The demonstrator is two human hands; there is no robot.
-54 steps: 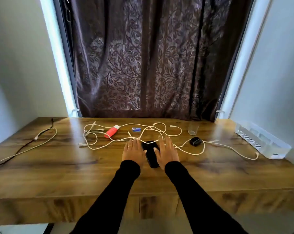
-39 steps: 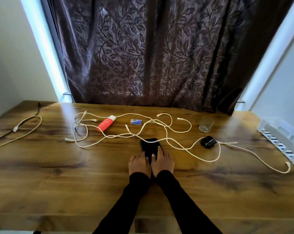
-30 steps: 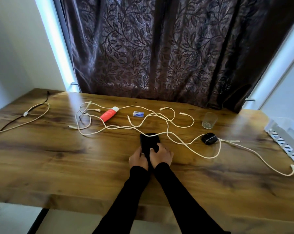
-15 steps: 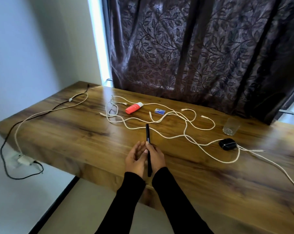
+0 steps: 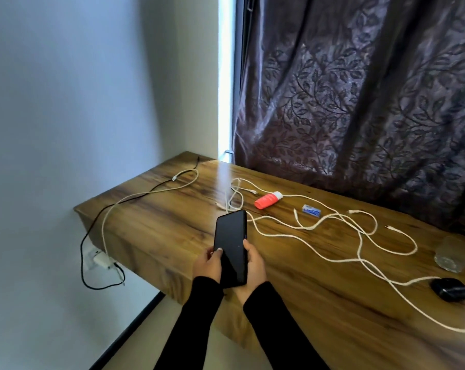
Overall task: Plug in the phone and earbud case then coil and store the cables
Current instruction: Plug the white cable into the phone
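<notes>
Both hands hold the phone (image 5: 231, 248) up off the wooden table (image 5: 172, 228), its dark screen facing the person and its long side running away from them. The left hand (image 5: 207, 265) grips the phone's left edge, thumb curled onto the glass; the right hand (image 5: 252, 265) cups the right edge and lower end, fingers wrapped behind and thumb lying along the side. Black sleeves cover both arms to the wrist.

Everything else lies on the table, and I place it from the phone. Just beyond the phone's far end a tangle of white cables (image 5: 319, 233) begins and sprawls off to the right, looping over itself, loose plug ends showing here and there. Past the phone and slightly right sits a small red tube with a white cap (image 5: 267, 200), lying among the cable loops. Further right of that is a little blue and white packet (image 5: 311, 210). Well to the right of the phone, a clear drinking glass (image 5: 452, 256) stands upright, and nearer the person from it lies the black earbud case (image 5: 450, 289), with a white cable touching or passing just beside it.

Left of the phone, another white cable and a black cable (image 5: 135, 196) run together across the table's corner and drop over the edge to a white charger (image 5: 101, 260) in a wall socket below. A dark leaf-patterned curtain (image 5: 359, 89) hangs behind the table.
</notes>
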